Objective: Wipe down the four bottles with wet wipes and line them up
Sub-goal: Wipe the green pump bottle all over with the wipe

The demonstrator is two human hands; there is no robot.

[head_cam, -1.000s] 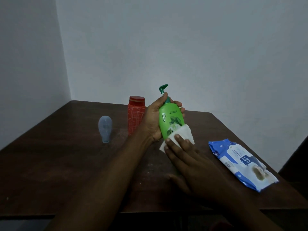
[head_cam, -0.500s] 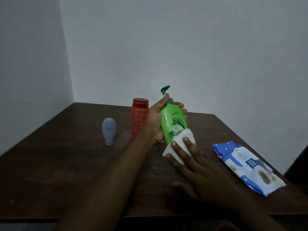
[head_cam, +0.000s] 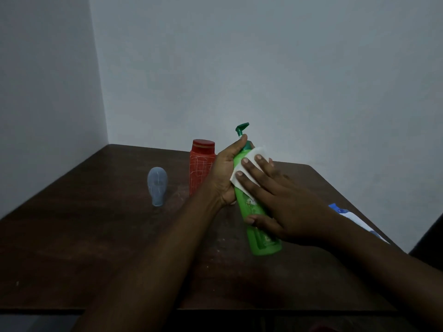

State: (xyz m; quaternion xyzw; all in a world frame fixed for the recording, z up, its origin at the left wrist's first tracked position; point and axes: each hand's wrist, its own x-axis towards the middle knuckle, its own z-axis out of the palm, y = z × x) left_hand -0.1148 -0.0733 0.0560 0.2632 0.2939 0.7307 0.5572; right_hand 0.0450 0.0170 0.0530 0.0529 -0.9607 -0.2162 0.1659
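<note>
A green pump bottle (head_cam: 260, 232) is tilted above the table, its dark green pump pointing up and away. My left hand (head_cam: 224, 173) grips its upper part from the left. My right hand (head_cam: 280, 200) lies across the bottle's front and presses a white wet wipe (head_cam: 254, 156) against the neck and shoulder. A red bottle (head_cam: 200, 168) with a red cap stands upright just behind my left hand. A small grey-blue bottle (head_cam: 157, 185) stands on its cap further left. I see no fourth bottle.
The dark wooden table (head_cam: 72, 236) sits in a corner between two pale walls. A blue and white wipes pack (head_cam: 354, 219) lies near the right edge, mostly hidden by my right forearm. The table's front edge runs along the bottom.
My right hand slid the wipe from the bottle's lower body up to its neck. The bottle has tipped further, its base now swung toward me and exposed.
</note>
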